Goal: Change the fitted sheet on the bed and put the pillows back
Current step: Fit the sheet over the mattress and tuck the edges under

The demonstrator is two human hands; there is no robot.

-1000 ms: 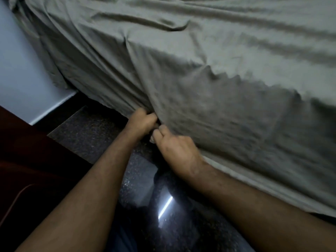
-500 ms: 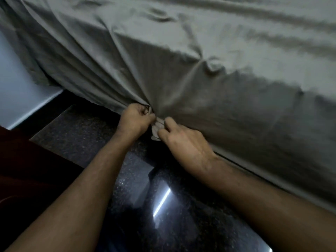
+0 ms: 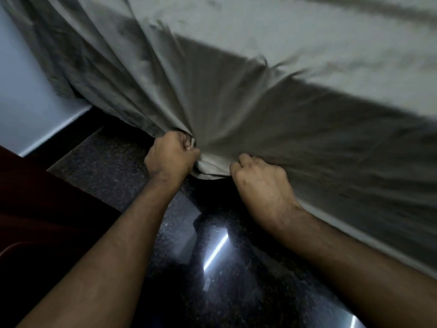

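Grey fitted sheet (image 3: 236,95), draped over the bed's side above the dark polished floor (image 3: 132,176): lower hem bunched in my fisted left hand (image 3: 169,159), neighbouring fold gripped by my right hand (image 3: 262,185).

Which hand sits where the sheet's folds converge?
The left hand: the grey sheet fans out from its fist. The right hand grips the hem farther along, toward the flatter side.

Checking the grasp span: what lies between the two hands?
Head view: a short bunched stretch of the grey sheet's hem joins the left hand and right hand; dark floor below.
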